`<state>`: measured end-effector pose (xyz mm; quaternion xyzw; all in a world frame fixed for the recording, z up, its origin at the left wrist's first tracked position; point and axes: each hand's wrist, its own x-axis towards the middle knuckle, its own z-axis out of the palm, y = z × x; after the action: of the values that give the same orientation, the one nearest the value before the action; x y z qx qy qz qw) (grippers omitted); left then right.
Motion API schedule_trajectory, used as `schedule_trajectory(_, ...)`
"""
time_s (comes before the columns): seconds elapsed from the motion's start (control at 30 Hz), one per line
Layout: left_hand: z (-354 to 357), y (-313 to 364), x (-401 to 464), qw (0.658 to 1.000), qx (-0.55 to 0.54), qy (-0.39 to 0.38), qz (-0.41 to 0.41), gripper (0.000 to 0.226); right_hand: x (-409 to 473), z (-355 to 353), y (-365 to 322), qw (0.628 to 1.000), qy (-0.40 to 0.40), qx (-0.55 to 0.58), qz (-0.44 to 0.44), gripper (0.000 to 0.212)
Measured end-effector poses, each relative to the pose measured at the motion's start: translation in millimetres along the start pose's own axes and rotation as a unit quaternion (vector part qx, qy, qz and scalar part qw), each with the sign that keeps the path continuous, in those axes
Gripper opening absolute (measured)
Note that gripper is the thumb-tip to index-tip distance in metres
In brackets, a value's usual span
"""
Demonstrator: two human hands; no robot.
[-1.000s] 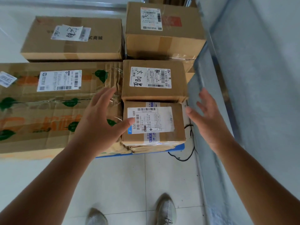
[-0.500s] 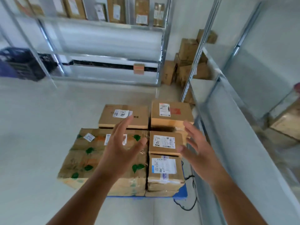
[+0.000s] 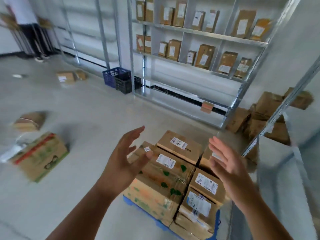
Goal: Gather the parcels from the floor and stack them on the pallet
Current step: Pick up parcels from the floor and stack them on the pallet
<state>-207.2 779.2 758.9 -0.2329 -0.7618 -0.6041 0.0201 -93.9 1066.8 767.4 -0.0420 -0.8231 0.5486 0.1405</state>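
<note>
Several cardboard parcels (image 3: 174, 172) with white labels are stacked on a blue pallet (image 3: 155, 220) at the bottom middle. My left hand (image 3: 126, 158) and my right hand (image 3: 226, 161) hover above the stack, both with fingers spread and holding nothing. On the floor to the left lies a green-and-red printed box (image 3: 41, 156), with a smaller brown parcel (image 3: 29, 121) behind it. Further back another brown parcel (image 3: 66, 77) rests on the floor.
Metal shelving (image 3: 195, 49) holding several parcels stands behind the pallet. A blue crate (image 3: 115, 76) and a black crate (image 3: 123, 85) sit at its left foot. More boxes (image 3: 266, 118) pile up at the right by another rack. A person's legs (image 3: 36, 40) show at the far left.
The view has lifted and swung left, from looking down on the pallet to looking across the room. Both hands stayed open and rose away from the stacked parcels.
</note>
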Motion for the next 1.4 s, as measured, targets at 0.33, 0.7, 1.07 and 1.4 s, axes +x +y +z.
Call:
schedule_trajectory(0.33, -140, 7, -109, 0.967, 0.012, 0.245, -0.067, 0.065, 52, 182, -61, 0.959, -0.267, 0.070, -0.061, 0.081)
schedule_trajectory(0.7, -324, -37, -188, 0.903, 0.019, 0.414, -0.111, 0.063, 80, 427, -144, 0.902, -0.403, 0.111, -0.103, 0.094)
schedule_trajectory(1.07, -427, -124, -117, 0.890, 0.028, 0.428, -0.153, 0.074, 189, 535, -122, 0.910, -0.385, 0.132, -0.078, 0.093)
schedule_trajectory(1.4, -513, -217, 15, 0.884, 0.052, 0.407, -0.226, 0.071, 357, 648, -93, 0.907, -0.397, 0.137, -0.034, 0.085)
